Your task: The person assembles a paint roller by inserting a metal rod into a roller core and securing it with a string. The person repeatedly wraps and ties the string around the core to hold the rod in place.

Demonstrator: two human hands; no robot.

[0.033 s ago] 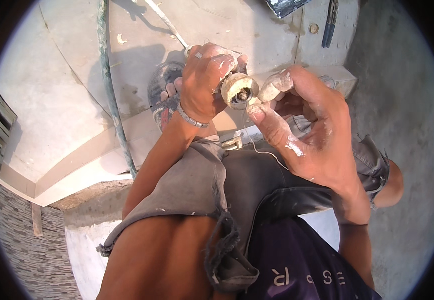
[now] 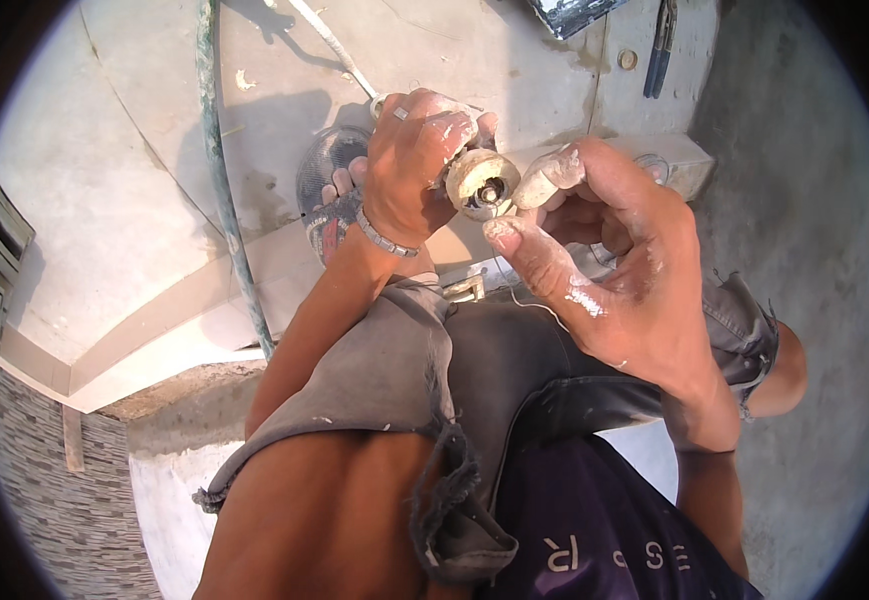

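My left hand [image 2: 409,165] is closed around a round, cream-coloured cylindrical piece [image 2: 469,177] smeared with pale dirt. Its open end faces me, and a small metal bolt [image 2: 490,192] shows in the dark hollow. My right hand [image 2: 619,255], dusted with white, has its thumb and forefinger bent together at the rim of that piece. A thin pale strand [image 2: 534,303], thread or wire, runs from these fingertips down below the hand. Whatever else lies in the left grip is hidden by the fingers.
A white cord or rod [image 2: 339,45] runs away beyond my left hand. At left a stained green hose [image 2: 219,170] crosses the pale slab [image 2: 134,60]. Pliers-like handles [image 2: 659,55] lie at the far right, near a dark-edged object [image 2: 569,15]. My sandalled foot [image 2: 339,180] is beside my left wrist.
My right thumb has shifted slightly left, closer under the rim of the round piece. The strand now curves more loosely below it. The left hand has barely moved.
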